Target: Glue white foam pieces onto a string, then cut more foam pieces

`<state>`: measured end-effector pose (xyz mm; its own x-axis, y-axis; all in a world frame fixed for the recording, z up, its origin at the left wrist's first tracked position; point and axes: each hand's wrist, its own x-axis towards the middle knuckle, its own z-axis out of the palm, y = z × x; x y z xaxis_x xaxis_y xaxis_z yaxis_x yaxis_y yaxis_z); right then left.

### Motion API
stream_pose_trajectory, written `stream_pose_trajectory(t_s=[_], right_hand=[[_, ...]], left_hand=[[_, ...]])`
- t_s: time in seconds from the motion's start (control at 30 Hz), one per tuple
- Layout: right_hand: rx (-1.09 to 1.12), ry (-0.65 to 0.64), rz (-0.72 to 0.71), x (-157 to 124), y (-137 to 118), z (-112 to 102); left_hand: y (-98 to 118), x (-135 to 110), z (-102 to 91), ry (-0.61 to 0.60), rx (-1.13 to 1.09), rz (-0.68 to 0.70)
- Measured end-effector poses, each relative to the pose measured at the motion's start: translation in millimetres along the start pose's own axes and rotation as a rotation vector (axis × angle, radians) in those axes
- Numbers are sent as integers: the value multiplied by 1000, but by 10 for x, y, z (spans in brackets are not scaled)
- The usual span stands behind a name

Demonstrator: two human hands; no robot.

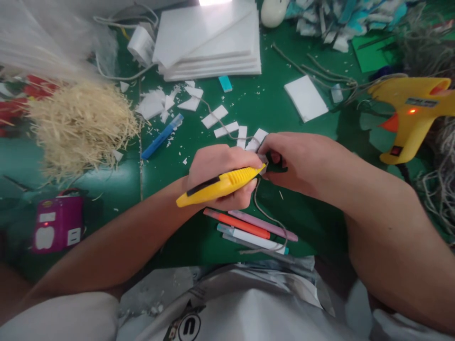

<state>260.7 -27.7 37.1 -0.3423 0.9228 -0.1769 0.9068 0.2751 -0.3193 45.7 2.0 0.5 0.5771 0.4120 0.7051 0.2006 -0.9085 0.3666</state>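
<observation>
My left hand [215, 161] is closed around a yellow utility knife [223, 185], its tip pointing right towards my right fingers. My right hand [302, 154] pinches a small pale piece [263, 166], mostly hidden by the fingers, right at the knife's tip. A thin grey cord [265, 208] passes beneath my hands and curls towards the table's front edge. Beyond them, the cord runs over or along several small white foam-like strips [226, 129]. Whether it is fixed to them I cannot tell.
Several markers [238, 222] lie in front of my hands, a blue marker [161, 137] farther left. A yellow glue gun [405, 118] with a lit light stands right. White boards [213, 57] are stacked behind. Straw [85, 128] and a magenta power box [59, 222] are left.
</observation>
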Motion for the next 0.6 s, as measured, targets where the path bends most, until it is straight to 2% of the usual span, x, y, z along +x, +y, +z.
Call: stream_pose_trajectory(t_s=[0.13, 0.33, 0.43, 0.57, 0.6], right_hand=[[-4, -22, 35, 2, -37, -11], [-17, -61, 87, 1, -100, -41], [-28, -61, 95, 4, -107, -42], [-64, -57, 119, 23, -130, -52], [-77, -62, 126, 29, -143, -61]], left_hand=[[-14, -37, 26, 27, 0, 5], [-56, -2, 18, 80, -29, 102], [-60, 13, 3, 102, -22, 79], [-34, -19, -3, 247, -23, 16], [-34, -38, -8, 222, -21, -34]])
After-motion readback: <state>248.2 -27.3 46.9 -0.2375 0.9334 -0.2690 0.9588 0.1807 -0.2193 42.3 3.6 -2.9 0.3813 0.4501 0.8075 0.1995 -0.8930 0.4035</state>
